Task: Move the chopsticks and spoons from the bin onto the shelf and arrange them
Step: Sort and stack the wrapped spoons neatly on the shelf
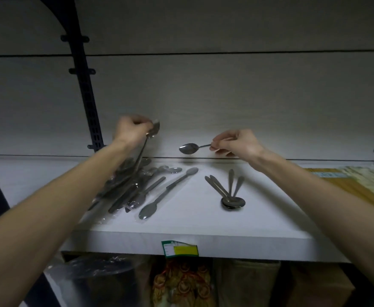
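Each hand pinches a spoon: left hand (131,129), right hand (237,144); shelf label (180,248) unreadable.

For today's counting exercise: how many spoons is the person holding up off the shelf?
2. One spoon is pinched by its handle in the right hand; another spoon hangs from the left hand. The blurred pile below may hide more.

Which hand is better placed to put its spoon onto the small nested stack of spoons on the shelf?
Probably the right hand. It pinches a spoon by the handle, level, just above and behind the nested stack. The left hand holds its spoon over the wrapped pile, farther from the stack.
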Tool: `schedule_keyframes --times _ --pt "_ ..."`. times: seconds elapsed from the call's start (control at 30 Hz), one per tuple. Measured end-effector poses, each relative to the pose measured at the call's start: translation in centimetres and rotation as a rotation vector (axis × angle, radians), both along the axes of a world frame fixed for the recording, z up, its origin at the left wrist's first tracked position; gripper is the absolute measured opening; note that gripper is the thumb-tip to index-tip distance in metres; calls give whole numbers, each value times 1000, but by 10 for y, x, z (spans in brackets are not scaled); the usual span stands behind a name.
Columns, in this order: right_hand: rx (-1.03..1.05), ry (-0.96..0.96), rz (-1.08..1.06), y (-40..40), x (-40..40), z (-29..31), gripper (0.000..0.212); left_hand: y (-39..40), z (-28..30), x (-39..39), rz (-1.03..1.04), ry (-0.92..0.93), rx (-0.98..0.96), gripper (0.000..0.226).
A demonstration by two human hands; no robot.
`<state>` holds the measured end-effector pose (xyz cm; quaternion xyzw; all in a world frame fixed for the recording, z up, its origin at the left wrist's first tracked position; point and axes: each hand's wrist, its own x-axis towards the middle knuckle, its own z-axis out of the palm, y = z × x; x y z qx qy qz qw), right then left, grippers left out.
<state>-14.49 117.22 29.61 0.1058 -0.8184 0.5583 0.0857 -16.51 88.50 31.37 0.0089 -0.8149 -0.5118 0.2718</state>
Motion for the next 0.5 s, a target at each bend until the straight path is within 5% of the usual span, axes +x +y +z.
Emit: schedule_keyframes --times 0.23,0.33,0.5 --pt "-118 143 -127 39 21 -3 13 9 41 19 39 147 290 19" --pt "-208 121 -152 51 24 -3 14 25 42 30 -5 109 405 6" --pt "-309 46 -164 62 27 -5 20 60 26 44 -153 -6 554 35"
